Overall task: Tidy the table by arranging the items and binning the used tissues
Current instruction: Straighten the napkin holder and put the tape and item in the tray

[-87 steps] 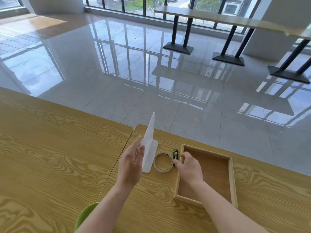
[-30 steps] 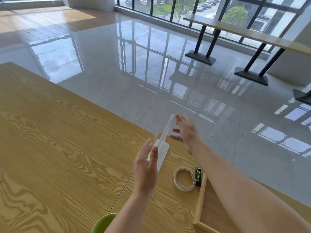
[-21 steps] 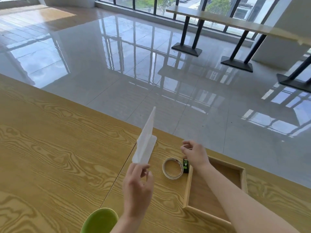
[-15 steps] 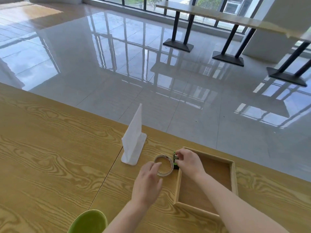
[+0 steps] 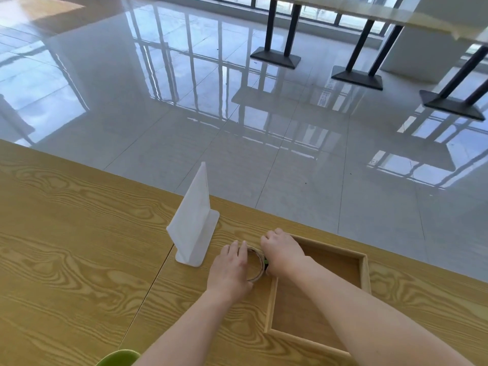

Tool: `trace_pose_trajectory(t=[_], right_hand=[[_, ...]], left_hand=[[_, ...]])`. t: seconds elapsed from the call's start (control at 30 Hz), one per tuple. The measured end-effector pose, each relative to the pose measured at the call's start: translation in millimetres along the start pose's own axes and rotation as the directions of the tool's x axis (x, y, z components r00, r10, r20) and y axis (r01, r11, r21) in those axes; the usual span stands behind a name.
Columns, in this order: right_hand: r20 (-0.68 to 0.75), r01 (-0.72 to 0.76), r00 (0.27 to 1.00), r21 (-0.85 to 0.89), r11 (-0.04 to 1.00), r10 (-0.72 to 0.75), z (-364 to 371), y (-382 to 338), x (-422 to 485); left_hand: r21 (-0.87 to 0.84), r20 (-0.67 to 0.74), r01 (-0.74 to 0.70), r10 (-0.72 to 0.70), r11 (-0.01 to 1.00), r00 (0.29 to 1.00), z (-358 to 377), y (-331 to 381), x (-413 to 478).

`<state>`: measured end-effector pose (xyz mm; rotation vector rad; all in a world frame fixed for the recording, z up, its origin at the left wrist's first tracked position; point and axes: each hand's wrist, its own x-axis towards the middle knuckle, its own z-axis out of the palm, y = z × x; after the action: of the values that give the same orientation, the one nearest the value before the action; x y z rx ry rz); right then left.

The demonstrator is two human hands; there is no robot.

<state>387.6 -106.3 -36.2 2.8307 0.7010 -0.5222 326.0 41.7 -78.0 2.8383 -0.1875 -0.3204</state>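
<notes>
A roll of clear tape [image 5: 254, 268] lies flat on the wooden table [image 5: 79, 247] beside an empty wooden tray [image 5: 363, 276]. My left hand [image 5: 229, 270] rests on the roll's left side with the fingers curled over its rim. My right hand [image 5: 284, 253] covers the roll's right side and a small green and black object [image 5: 266, 261], of which only a sliver shows. A white sign stand [image 5: 194, 220] stands upright just left of the hands. No tissues are in view.
A green round rim [image 5: 118, 360] shows at the bottom edge, below my left forearm. The table's far edge runs just behind the stand and tray, with shiny tiled floor beyond. Black-legged tables stand far off by the windows.
The white sign stand was set down upright on the table and released. Both hands then moved onto the tape roll, the left closing over its left rim.
</notes>
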Motion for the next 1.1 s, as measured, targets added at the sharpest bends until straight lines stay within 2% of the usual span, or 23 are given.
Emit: trace_pose_trajectory(t=[0.13,0.27,0.37,0.43,0.5,0.6,0.8,0.97,1.1], right_hand=[[-0.014,0.026,1.000,-0.006,1.000,-0.026,9.2,-0.2,3.8],[-0.041,0.044,0.998,0.064,0.997,-0.042,11.8,1.1,1.2],[-0.168,0.041,0.986,0.246,0.969,0.001,9.2,7.7,-8.0],[-0.288,0.023,0.952,0.415,0.910,0.107,7.5,18.6,-19.5],[-0.340,-0.007,0.918,0.503,0.864,0.205,10.3,33.0,-36.2],[-0.319,-0.052,0.914,0.522,0.851,0.252,24.3,49.3,-62.8],[-0.125,-0.120,0.968,0.530,0.839,0.217,46.3,47.6,-70.6],[-0.178,-0.037,0.967,0.610,0.791,0.182,47.7,34.6,-58.0],[-0.165,-0.061,0.958,0.683,0.728,0.235,49.9,34.9,-64.8]], left_hand=[[-0.023,-0.041,-0.021,0.020,1.000,0.999,3.3,-2.1,2.1],[-0.089,-0.043,0.011,-0.015,0.996,0.999,0.1,-4.8,0.9],[-0.179,-0.062,0.049,-0.061,0.983,0.996,-3.5,-6.3,-6.5],[-0.229,-0.089,0.050,-0.072,0.972,0.993,-6.1,-5.3,-10.8],[-0.243,-0.116,0.035,-0.065,0.970,0.991,-7.8,-1.4,-12.1],[-0.277,-0.132,0.041,-0.081,0.960,0.988,-12.4,9.7,-11.7],[-0.297,-0.171,0.018,-0.072,0.955,0.983,-18.3,25.8,-14.3],[-0.303,-0.173,0.013,-0.068,0.953,0.983,-22.9,30.0,-23.1],[-0.293,-0.182,-0.017,-0.038,0.956,0.983,-24.0,37.3,-29.2]])
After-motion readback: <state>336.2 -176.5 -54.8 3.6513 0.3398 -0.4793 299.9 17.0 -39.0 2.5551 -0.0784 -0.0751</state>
